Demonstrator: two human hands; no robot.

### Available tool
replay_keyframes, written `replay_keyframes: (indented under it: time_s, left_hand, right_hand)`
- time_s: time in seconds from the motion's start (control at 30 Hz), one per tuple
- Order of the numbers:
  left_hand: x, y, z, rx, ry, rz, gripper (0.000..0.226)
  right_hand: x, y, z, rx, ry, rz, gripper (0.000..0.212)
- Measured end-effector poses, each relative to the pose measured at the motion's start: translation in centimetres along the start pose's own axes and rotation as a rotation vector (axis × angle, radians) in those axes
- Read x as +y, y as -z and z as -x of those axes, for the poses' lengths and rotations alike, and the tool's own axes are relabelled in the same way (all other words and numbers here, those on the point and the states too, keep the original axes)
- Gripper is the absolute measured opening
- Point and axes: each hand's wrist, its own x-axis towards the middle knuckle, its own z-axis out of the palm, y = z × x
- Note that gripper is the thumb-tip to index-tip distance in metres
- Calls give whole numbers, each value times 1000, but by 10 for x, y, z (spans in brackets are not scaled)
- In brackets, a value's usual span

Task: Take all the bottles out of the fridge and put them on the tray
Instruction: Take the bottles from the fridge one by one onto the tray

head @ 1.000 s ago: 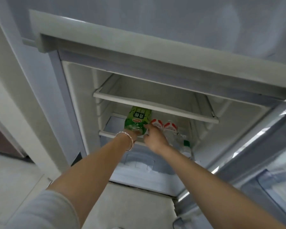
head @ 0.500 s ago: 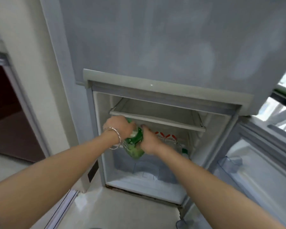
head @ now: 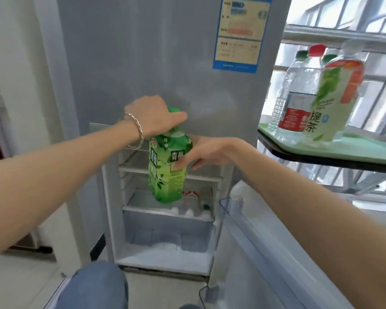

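A big green tea bottle (head: pixel 168 172) hangs upright in front of the open fridge (head: pixel 165 219), clear of its shelves. My left hand (head: pixel 153 115) is clamped over its cap and neck. My right hand (head: pixel 206 153) holds its side at the label. Inside, on the lower shelf, lie several water bottles (head: pixel 193 202) with red-and-white labels and one green cap. At the upper right a pale green tray (head: pixel 366 148) carries a water bottle (head: pixel 298 103) and a green tea bottle (head: pixel 334 97), with more caps behind them.
The tray sits on a dark glass tabletop (head: pixel 321 159) at the right, before a window. The fridge's lower door (head: pixel 265 241) stands open to the right with a clear door bin. My knee in jeans (head: pixel 94 286) is low in front. A wall is at left.
Both hands have drawn the green bottle out of the fridge and lifted it upright. My view has pulled back and risen, bringing the tray and table into sight.
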Motion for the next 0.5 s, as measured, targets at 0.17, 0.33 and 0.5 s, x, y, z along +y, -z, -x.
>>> replay_keyframes:
  time_s: [0.17,0.33,0.5]
  left_hand:
    - [66,63,-16,103,-200,264,51]
    - [140,97,-23,176,-354,530,46]
    - [212,94,-20,61,-277,806,54]
  right_hand:
    - [-11,43,83,107,78,-35,81]
    - [-26,72,171,466,146,-75,74]
    - [-8,93,236,790,73,-88,64]
